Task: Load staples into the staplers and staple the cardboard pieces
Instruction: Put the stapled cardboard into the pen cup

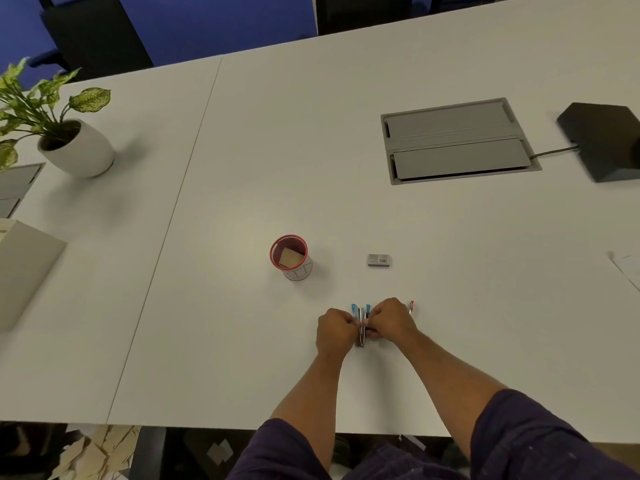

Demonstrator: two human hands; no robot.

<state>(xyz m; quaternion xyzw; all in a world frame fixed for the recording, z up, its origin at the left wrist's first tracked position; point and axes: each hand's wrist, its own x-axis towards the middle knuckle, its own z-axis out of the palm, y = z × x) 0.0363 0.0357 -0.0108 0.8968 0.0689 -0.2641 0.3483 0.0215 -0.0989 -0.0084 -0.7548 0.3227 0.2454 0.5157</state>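
Note:
A small blue stapler (361, 322) lies on the white table (242, 202) near its front edge, its metal channel showing between my hands. My left hand (335, 332) grips it from the left and my right hand (389, 320) grips it from the right, fingers curled. A red stapler (411, 307) peeks out just right of my right hand. A small grey staple box (379, 260) lies further back. A red-rimmed cup (291, 257) to the left holds brown cardboard pieces (290, 258).
A potted plant (74, 147) stands at the far left. A grey cable hatch (457, 140) is set into the table at the back right, beside a black device (604, 140) with a cable. White paper (627, 268) lies at the right edge.

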